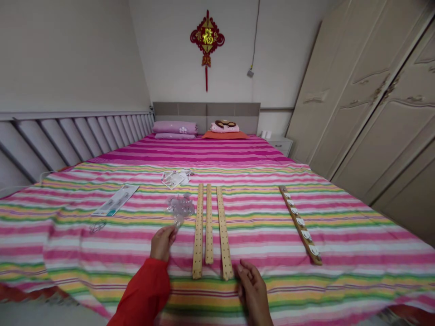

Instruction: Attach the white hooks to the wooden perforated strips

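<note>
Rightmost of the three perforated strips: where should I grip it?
Probably best to pinch the rightmost strip across its narrow width at the near end, coming from the right: it is long and slim, that end lies beside the right hand, and the middle strip is on its left.

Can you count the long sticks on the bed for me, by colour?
Pale sticks: 3
Brown stick: 1
Total: 4
</note>
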The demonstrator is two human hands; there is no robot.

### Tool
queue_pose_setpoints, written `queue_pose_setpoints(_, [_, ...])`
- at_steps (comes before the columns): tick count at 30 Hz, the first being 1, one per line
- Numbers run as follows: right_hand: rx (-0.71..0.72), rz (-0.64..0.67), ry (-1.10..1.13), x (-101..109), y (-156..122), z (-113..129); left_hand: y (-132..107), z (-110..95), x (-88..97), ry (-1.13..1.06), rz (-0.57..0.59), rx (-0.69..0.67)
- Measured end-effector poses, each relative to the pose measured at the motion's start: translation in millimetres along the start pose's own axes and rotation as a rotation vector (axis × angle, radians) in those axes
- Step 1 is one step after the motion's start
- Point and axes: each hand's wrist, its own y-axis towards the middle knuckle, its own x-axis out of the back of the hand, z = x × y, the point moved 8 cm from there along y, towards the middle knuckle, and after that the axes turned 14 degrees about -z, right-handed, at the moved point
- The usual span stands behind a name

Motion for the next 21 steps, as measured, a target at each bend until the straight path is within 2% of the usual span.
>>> queue_pose_setpoints(4, [0.077,-0.061,0.001,6,6,18,-20,14,-4.9,-0.087,0.068,0.229])
queue_pose_setpoints(7, [0.168,-0.054,-0.043,3,6,40,-40,21,-12.9,-0.139,0.136,0.386])
queue_pose_setpoints(9, [0.186,0.000,-0.076,-5,3,51,-54,21,-19.7,-0.142,0.206,0.387])
queue_pose_setpoints(11, [0.165,0.083,-0.102,-18,-2,57,-68,18,-27.1,-0.119,0.297,0.315])
queue_pose_setpoints(14, [0.117,0.219,-0.102,-40,-14,62,-89,7,-31.0,-0.013,0.349,0.052])
queue_pose_setpoints(16, [0.075,0.304,-0.064,-54,-21,63,-106,-12,-30.3,0.060,0.338,-0.262])
queue_pose_setpoints(19, [-0.001,0.370,-0.012,-67,-29,63,-143,-44,-28.9,0.142,0.338,-0.814])
queue_pose_setpoints(21, [-0.034,0.384,0.011,-72,-32,64,-167,-54,-26.8,0.180,0.341,-1.105])
